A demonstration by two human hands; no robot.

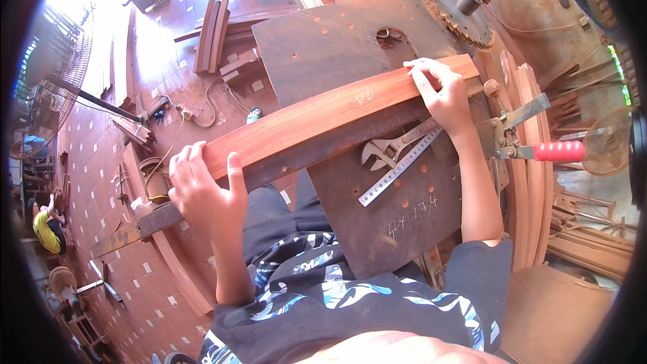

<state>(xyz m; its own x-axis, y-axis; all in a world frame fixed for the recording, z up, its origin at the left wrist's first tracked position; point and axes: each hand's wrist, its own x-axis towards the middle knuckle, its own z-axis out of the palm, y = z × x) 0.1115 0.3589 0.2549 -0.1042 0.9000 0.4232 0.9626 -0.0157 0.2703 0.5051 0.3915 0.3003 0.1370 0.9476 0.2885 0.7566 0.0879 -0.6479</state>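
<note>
Head view: the board point(323, 114) lies aslant along a dark bar point(283, 162), its right part over the surface point(360, 239). Clock positions run from its middle. Left hand point(205, 189) clasps the end at 8 o'clock; right hand point(443, 94), well apart, grips near 3. Even pressure should hold it true. Wrench point(397, 144) and ruler point(401, 166) at 4 are best left clear, fingers away from the toothed blade point(450, 17) between 1 and 2.

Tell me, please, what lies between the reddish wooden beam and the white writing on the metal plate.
In the head view, below the beam: a dark metal bar, then an adjustable wrench and a ruler.
</note>
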